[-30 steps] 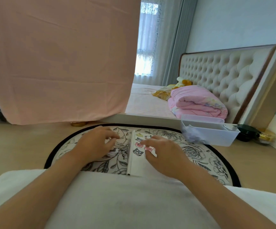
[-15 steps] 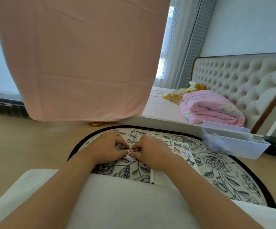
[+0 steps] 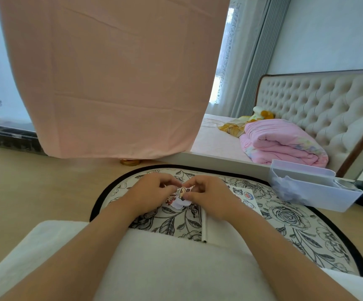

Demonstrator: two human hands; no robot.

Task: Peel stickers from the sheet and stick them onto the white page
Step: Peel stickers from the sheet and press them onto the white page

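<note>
Peeling step: left hand (image 3: pixel 152 193) and right hand (image 3: pixel 208 196) pinch together on small sticker piece (image 3: pixel 181 195) over floral mat (image 3: pixel 285 216); next, likely press onto white page (image 3: pixel 248 197).

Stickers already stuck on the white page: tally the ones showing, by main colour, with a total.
On the white page, beside the right hand:
Black sticker: 1
Red and blue sticker: 1
White, blue-outlined sticker: 1
Total visible: 3. The hand may hide more.

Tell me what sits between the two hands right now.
In the head view, a small sticker piece, held between the left hand and right hand, above the floral mat.
</note>
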